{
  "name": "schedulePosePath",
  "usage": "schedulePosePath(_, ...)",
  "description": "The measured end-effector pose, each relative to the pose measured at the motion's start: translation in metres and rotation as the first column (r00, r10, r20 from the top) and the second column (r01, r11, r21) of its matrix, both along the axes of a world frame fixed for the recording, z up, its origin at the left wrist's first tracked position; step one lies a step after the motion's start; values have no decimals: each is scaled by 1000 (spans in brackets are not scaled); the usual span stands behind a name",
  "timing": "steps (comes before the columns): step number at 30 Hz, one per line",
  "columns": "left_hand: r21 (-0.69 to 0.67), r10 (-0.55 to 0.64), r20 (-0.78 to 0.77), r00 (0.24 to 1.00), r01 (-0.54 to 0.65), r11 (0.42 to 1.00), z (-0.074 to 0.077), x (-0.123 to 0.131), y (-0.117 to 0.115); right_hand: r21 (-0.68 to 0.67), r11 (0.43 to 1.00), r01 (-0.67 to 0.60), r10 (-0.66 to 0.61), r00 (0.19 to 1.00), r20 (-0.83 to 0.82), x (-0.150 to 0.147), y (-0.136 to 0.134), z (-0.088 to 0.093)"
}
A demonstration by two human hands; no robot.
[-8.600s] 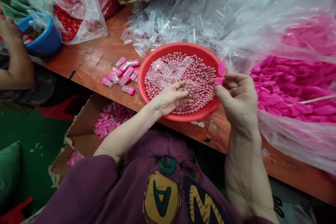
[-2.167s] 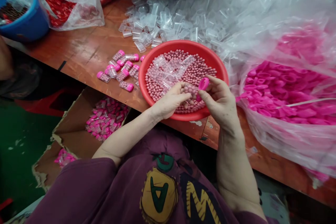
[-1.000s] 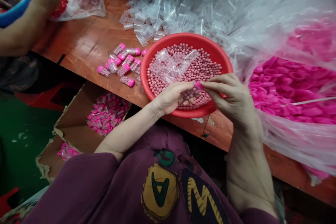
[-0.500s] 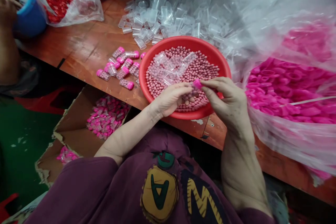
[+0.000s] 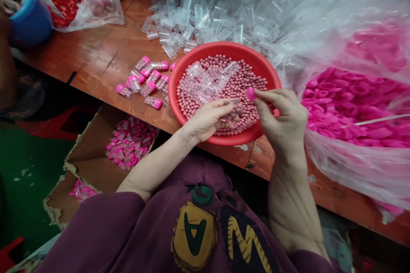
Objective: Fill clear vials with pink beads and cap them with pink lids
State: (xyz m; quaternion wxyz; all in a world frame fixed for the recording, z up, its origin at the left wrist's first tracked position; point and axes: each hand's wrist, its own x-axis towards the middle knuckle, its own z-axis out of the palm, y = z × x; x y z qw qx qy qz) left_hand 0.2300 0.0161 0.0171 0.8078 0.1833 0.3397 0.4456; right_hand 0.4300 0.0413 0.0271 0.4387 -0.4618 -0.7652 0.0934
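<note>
Over the near side of a red basin [image 5: 175, 94] of pink beads [image 5: 221, 62], my left hand [image 5: 213, 119] is closed around a small clear tube [image 5: 236, 110]. It seems to have beads inside, though fingers partly cover it. My right hand [image 5: 283, 113] pinches a bright pink cap [image 5: 250, 93] between thumb and forefinger, a short gap to the right of the tube. Several clear tubes [image 5: 205, 83] lie on the beads in the basin. Capped bead-filled tubes [image 5: 149, 88] are scattered on the table just left of it.
Loose clear tubes [image 5: 198, 15] are heaped behind the basin. A plastic bag of pink caps [image 5: 355, 106] stands at right. Below left, a cardboard box [image 5: 92, 160] holds filled tubes. A blue bucket [image 5: 33, 19], a bag of red pieces [image 5: 67, 2] and another person's arm [image 5: 6, 68] are at far left.
My right hand has moved up and right with the pink cap, which was against the tube and is now apart from it. My left hand stays nearly in place.
</note>
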Motion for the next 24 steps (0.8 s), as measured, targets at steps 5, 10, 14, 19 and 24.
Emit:
schedulePosePath(5,76,1,43,999,-5,997,-8,0,-1,-232,963,-140,101,980,-171,-18,-11,5)
schedulePosePath(10,109,37,29,999,-40,993,-13,2,-4,-282,936,-209,127,951,-284,-20,-12,0)
schedulePosePath(14,132,54,-46,997,-48,990,-10,2,-4,-282,915,-288,206,936,-287,-11,-9,1)
schedulePosePath(19,126,70,-103,992,-57,990,-3,4,-10,-339,894,-292,219,946,-239,-11,-18,4)
schedulePosePath(24,165,147,-198,969,-115,979,-7,4,-12,-343,908,-242,190,966,-178,-17,-26,-4)
